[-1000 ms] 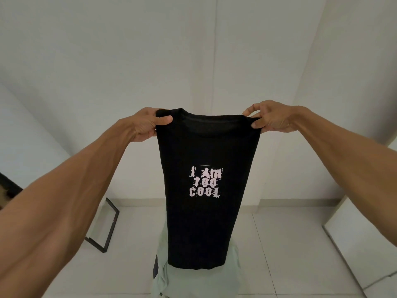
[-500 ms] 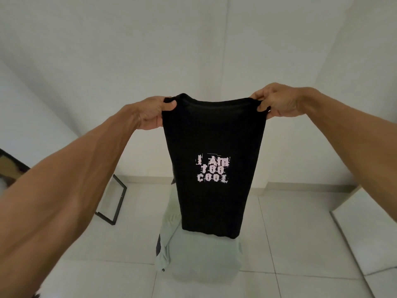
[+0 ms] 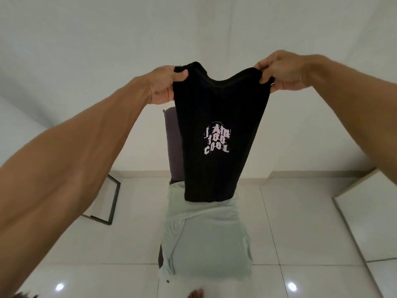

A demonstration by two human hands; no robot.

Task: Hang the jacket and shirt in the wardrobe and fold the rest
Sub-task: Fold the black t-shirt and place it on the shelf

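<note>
The floor (image 3: 300, 222) of glossy white tiles fills the lower half of the view, and plain white walls rise behind it. On the floor, toward 6 o'clock from the centre, stands a chair (image 3: 171, 147) with a dark grey back, and a pale green garment (image 3: 206, 239) lies spread over its seat and hangs down the front. Above the chair, near the centre of the view, hangs the black T-shirt (image 3: 217, 117); it is narrowed so that the sleeves do not show, and it carries white letters on the chest that read "I AM TOO COOL". Its lower hem is in front of the top part of the pale green garment, but I cannot tell if they touch. The left hand (image 3: 163, 84), at 10 o'clock, is closed on the left shoulder of the T-shirt, with the thumb on the front of the cloth. The right hand (image 3: 281, 70), at 2 o'clock, pinches the right shoulder in the same way, and the collar sags between the two hands. A black metal frame (image 3: 111, 203) leans near the wall at 8 o'clock. A white cabinet corner (image 3: 369, 211) shows at 4 o'clock.
</note>
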